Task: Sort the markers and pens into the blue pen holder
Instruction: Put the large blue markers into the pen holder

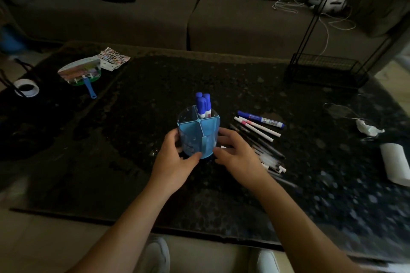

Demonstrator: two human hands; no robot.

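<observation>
The blue pen holder, round and split into compartments, stands upright mid-table. Blue-capped markers stick up from its far compartment. My left hand grips the holder's left side, thumb across its lower front. My right hand holds its right side with curled fingers. To the right on the table lie a blue marker, two white pens and several dark pens, partly hidden under my right hand.
A dark stone table carries a hand fan with a blue handle, a tape roll, a black wire rack, crumpled paper and a white roll. A sofa stands behind.
</observation>
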